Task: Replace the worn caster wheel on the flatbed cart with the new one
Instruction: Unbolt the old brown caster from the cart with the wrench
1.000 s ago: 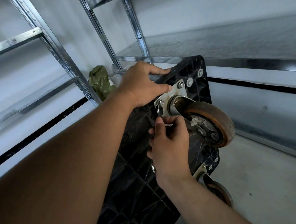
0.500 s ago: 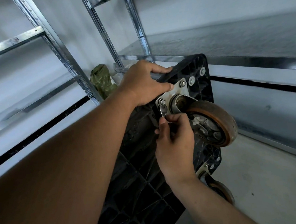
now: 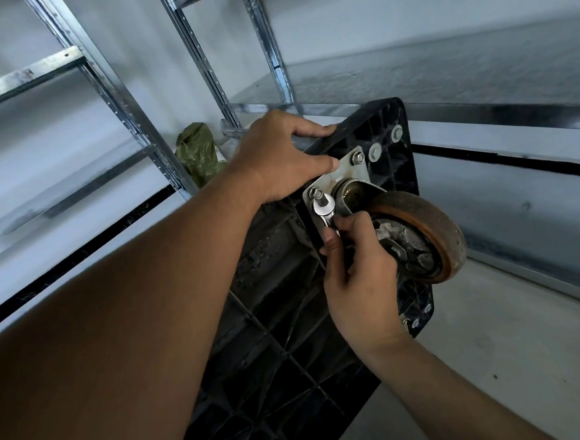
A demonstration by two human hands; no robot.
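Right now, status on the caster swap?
Left hand grips cart edge. Right hand holds wrench at plate bolt. Worn caster wheel not yet off, close beside wrench.

We see the cart [image 3: 284, 350] on edge before the shelving [image 3: 123, 118], a bag [image 3: 198, 150] behind it, its caster wheel [image 3: 430, 234] right of our right hand [image 3: 361, 276] on the wrench [image 3: 324, 210] and below our left hand [image 3: 277, 162].

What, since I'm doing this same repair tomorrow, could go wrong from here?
The black plastic cart stands on edge, steadied by the left hand; wrench force may tip it. The right hand pinches the silver wrench right beside the worn brown caster wheel; a slip could bang knuckles on its metal fork. The left thumb lies on the steel mounting plate, close to the wrench's swing.
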